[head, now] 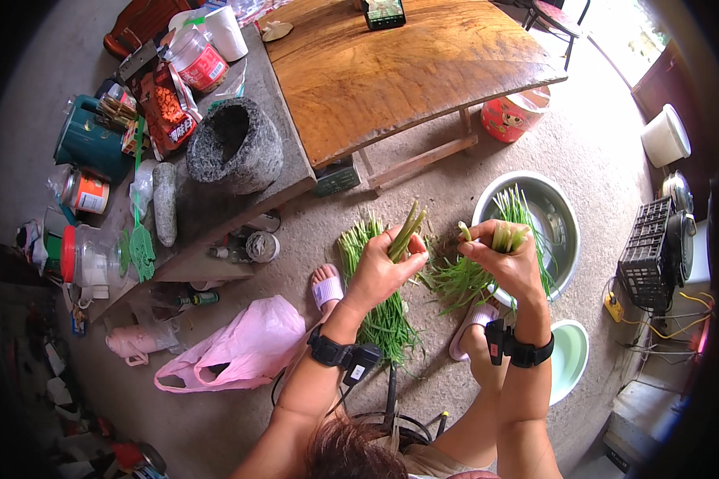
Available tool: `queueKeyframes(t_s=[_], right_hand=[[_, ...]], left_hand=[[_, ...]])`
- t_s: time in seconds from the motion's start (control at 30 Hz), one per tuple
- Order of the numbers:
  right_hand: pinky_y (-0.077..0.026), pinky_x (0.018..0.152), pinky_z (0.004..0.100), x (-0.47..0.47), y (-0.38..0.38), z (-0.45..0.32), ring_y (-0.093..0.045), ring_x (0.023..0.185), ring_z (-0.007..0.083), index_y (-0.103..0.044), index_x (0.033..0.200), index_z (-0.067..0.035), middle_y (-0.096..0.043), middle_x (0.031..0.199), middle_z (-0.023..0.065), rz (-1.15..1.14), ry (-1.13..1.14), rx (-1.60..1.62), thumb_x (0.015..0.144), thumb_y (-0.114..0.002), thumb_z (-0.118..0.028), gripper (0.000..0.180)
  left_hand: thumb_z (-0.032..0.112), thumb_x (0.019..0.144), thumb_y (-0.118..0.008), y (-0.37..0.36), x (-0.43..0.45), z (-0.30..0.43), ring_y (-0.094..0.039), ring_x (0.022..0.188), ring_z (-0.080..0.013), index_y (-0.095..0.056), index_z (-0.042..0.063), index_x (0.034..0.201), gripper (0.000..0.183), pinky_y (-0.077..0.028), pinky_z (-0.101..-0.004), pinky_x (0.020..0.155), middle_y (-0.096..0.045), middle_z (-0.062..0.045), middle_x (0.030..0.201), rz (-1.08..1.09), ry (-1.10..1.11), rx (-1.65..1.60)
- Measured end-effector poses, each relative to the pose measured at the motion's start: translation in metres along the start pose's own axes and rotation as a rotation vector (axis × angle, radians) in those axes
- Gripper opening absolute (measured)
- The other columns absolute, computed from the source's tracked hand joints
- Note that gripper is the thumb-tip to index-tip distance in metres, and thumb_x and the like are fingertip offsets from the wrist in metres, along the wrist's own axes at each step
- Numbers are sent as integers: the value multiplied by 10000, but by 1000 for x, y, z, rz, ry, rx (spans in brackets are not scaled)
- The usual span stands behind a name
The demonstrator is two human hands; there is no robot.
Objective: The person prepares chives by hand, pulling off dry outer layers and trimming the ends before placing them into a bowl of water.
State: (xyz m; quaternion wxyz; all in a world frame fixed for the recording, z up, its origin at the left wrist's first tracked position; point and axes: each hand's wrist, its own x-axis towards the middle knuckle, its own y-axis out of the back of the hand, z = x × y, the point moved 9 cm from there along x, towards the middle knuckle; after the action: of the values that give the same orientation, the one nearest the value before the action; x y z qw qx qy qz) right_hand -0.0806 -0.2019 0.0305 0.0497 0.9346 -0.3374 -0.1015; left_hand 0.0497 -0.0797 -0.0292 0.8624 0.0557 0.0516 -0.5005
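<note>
My left hand is closed on a few thick green stalks that point up and to the right. Cut or trimmed ends of a bunch of green stems stick out of my right hand, with one stem end apart near the thumb. Long green leaves hang below that hand, partly over a metal basin. On the floor under my left hand lies a pile of long green leafy stems. More green leaves are between the two hands, low near the floor.
A wooden table stands ahead, beside a slab holding a stone mortar, a stone pestle and jars. A pink plastic bag lies at left. At right are a pale green basin and a black crate. A red bucket stands beyond.
</note>
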Motion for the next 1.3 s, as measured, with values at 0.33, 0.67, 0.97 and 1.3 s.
queueKeyframes(t_s=[0.33, 0.67, 0.97, 1.3], right_hand=[[-423, 545, 199, 0, 2, 1, -533, 619, 20, -714, 871, 9, -646, 686, -24, 6, 22, -30, 816, -743, -51, 87], [-423, 542, 200, 0, 0, 0, -531, 617, 22, -709, 866, 16, -642, 684, -21, -3, 8, -17, 817, -744, -55, 93], [-423, 539, 205, 0, 1, 3, -530, 615, 23, -708, 859, 16, -636, 681, -21, -2, 2, -9, 808, -754, -60, 102], [-426, 546, 203, 0, 2, 2, -532, 628, 22, -707, 868, 19, -639, 691, -23, 2, -1, 7, 812, -750, -54, 101]], left_hand=[[27, 843, -662, -6, 1, -3, -583, 760, -36, -685, 14, 970, 129, -465, -196, 669, -703, -6, 910, -85, 1, 65], [22, 875, -672, -8, 2, -9, -655, 905, -119, -691, -33, 979, 119, -521, -260, 832, -715, -69, 957, -116, -11, -37], [124, 841, -753, -9, 1, -4, -584, 720, -58, -696, 0, 927, 161, -469, -215, 644, -673, 10, 825, -73, 31, 46], [168, 899, -694, -7, 2, -1, -571, 719, -53, -706, 35, 969, 151, -463, -221, 648, -666, 9, 793, -37, 20, 77]])
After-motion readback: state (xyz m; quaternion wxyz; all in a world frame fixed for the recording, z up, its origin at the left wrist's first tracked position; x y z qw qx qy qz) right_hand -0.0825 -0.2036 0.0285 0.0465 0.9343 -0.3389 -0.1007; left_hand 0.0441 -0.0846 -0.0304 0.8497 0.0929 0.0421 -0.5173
